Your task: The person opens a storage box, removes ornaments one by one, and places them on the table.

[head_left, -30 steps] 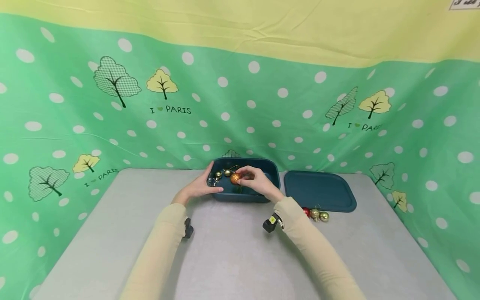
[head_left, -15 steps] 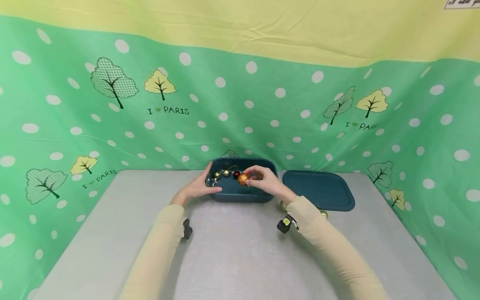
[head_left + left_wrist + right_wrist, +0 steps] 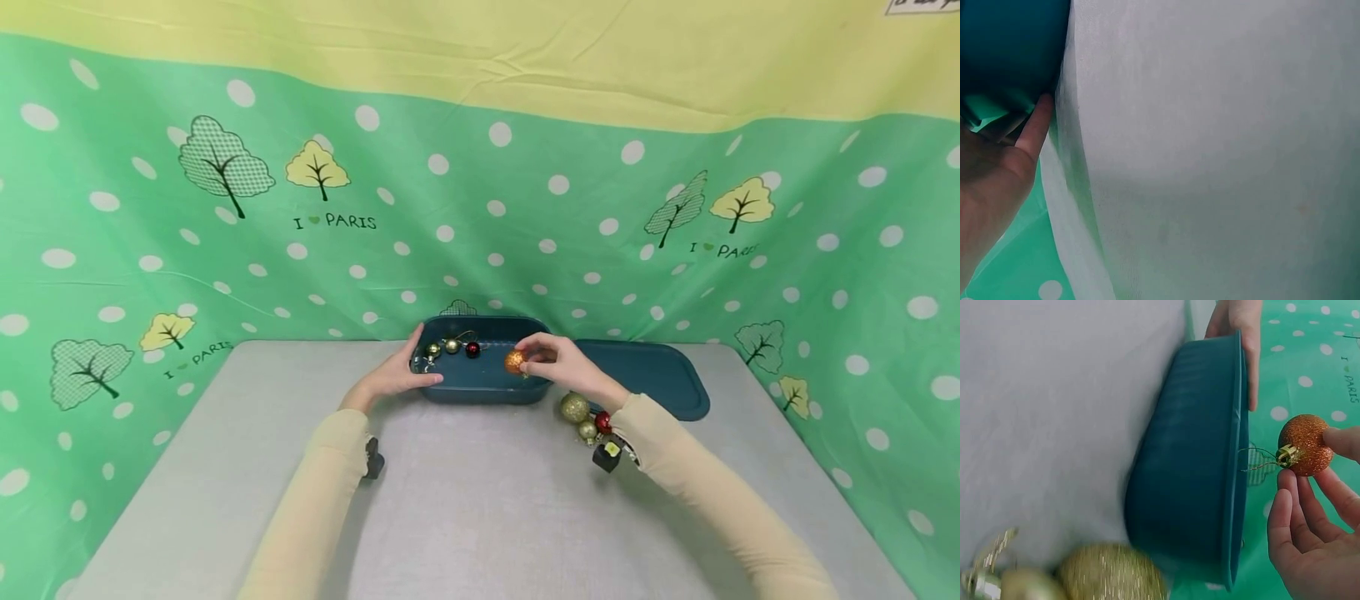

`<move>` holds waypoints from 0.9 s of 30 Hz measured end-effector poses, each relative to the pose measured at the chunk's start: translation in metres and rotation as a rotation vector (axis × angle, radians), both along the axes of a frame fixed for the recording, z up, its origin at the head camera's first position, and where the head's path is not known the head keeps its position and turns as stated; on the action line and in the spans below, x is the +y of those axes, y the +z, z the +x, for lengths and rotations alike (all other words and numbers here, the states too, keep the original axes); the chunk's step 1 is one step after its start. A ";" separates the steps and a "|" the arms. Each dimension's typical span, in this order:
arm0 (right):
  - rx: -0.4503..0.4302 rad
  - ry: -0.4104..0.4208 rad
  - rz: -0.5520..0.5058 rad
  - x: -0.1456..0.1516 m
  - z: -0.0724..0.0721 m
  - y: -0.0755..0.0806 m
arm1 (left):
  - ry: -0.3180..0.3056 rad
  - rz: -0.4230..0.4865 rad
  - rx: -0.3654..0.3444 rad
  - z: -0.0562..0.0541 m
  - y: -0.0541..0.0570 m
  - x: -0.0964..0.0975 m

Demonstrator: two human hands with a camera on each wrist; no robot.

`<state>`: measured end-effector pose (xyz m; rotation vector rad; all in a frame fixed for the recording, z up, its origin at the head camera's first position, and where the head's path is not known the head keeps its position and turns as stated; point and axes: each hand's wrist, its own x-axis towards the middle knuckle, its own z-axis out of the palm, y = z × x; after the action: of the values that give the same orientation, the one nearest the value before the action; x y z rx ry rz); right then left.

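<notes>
A dark blue plastic box (image 3: 480, 395) stands at the back of the table. My left hand (image 3: 393, 373) rests against its left end, thumb straight along the front wall and fingers up the side to the rim. My right hand (image 3: 566, 367) pinches an orange glitter Christmas ball (image 3: 1305, 445) between thumb and fingertips, its gold cap and string loop facing the box. In the head view the ball is over the right end of the box. Inside, a dark red ball (image 3: 472, 350) and gold balls (image 3: 452, 346) lie toward the left.
The blue lid (image 3: 652, 379) lies flat right of the box, partly behind my right hand. Before it sit a large gold glitter ball (image 3: 574, 407), a smaller gold ball (image 3: 587, 430) and a red ball (image 3: 603, 422). A green dotted curtain (image 3: 480, 217) hangs behind the table.
My right hand has moved rightward with the orange ball, from mid-box to its right end. The dark red ball inside and the balls before the lid have come into view. My left hand stays put.
</notes>
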<state>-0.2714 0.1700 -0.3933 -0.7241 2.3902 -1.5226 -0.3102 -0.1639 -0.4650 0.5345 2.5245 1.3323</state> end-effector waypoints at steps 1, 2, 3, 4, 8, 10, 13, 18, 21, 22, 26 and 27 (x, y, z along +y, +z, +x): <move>0.008 -0.005 0.007 0.004 0.001 0.001 | 0.000 -0.001 0.000 0.000 0.000 0.000; 0.015 -0.011 0.016 0.007 0.001 0.002 | 0.000 0.000 -0.001 0.000 0.000 0.000; 0.023 -0.016 0.025 0.011 0.001 0.003 | 0.001 0.000 -0.001 0.000 0.000 0.001; 0.027 -0.021 0.030 0.015 0.002 0.003 | 0.000 0.003 -0.003 0.000 0.000 0.001; 0.028 -0.024 0.030 0.030 0.006 0.005 | 0.005 0.010 -0.016 0.000 0.000 0.000; 0.033 -0.025 0.025 0.037 0.009 0.005 | 0.006 0.012 -0.022 0.000 0.000 -0.001; 0.045 -0.042 0.031 0.048 0.013 0.004 | 0.009 0.018 -0.034 0.000 0.000 -0.001; 0.049 -0.063 0.062 0.065 0.022 0.004 | 0.008 0.016 -0.038 0.001 0.002 -0.001; 0.060 -0.076 0.092 0.074 0.028 0.003 | 0.005 0.009 -0.041 0.001 0.002 -0.001; 0.063 -0.082 0.099 0.077 0.030 0.003 | 0.005 0.010 -0.042 0.001 0.002 -0.001; 0.069 -0.108 0.122 0.088 0.037 -0.001 | 0.005 0.010 -0.043 0.000 0.001 0.000; 0.063 -0.116 0.121 0.091 0.039 -0.002 | 0.008 0.010 -0.043 0.000 0.000 0.000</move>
<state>-0.2328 0.2608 -0.3950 -0.6265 2.5861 -1.4007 -0.3105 -0.1642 -0.4646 0.4934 2.4897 1.3449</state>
